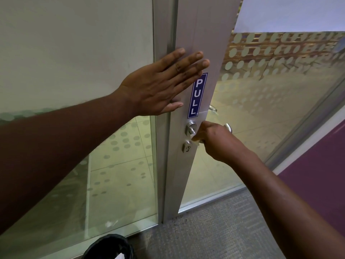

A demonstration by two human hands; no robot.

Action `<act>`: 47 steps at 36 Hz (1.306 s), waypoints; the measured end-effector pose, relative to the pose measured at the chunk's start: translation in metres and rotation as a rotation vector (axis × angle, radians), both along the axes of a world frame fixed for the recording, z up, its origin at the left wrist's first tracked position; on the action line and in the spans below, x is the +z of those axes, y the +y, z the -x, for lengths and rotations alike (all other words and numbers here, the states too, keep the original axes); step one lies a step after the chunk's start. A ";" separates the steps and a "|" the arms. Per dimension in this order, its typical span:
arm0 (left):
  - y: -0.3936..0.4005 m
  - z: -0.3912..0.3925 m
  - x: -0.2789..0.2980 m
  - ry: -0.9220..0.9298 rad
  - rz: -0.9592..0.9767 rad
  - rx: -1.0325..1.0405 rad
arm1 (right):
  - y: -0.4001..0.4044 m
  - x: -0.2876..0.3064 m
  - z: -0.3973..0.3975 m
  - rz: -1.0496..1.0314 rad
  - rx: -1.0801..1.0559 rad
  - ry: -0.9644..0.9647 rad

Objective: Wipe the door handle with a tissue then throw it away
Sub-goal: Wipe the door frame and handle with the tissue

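A silver lever door handle (191, 128) sits on the grey metal door frame (197, 34), below a blue PULL sticker (197, 95). My right hand (214, 141) is closed around the handle's lever, with a bit of pale tissue (196, 141) showing under the fingers. The lever's far end (228, 127) pokes out behind the hand. My left hand (160, 83) lies flat with fingers spread against the door frame, above and left of the handle. A keyhole cylinder (186, 148) is just below the handle.
A black bin with a liner (110, 246) stands on the grey carpet at the bottom edge, below the left arm. Frosted-dot glass panels flank the frame on both sides. A purple wall (321, 174) is at the right.
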State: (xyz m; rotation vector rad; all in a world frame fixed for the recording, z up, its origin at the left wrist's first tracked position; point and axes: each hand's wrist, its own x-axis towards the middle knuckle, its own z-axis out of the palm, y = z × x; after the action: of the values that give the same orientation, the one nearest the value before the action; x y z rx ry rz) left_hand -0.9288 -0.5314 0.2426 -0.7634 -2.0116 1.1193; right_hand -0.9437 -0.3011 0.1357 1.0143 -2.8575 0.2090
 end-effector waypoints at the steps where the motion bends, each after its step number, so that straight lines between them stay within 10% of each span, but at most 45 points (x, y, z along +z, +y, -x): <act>1: 0.000 0.000 0.000 -0.002 -0.002 0.000 | 0.002 0.000 -0.002 0.003 0.003 0.017; 24: 0.001 0.001 0.001 -0.033 -0.044 -0.022 | 0.096 -0.024 0.019 0.550 -0.419 0.066; 47: 0.001 0.001 0.001 -0.083 -0.093 -0.039 | 0.059 -0.041 0.008 0.590 -0.433 0.135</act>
State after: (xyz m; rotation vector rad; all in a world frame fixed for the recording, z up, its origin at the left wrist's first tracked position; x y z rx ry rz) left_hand -0.9296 -0.5304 0.2432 -0.8090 -2.0931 0.9792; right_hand -0.9514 -0.2420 0.0945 0.2813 -2.5498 0.8353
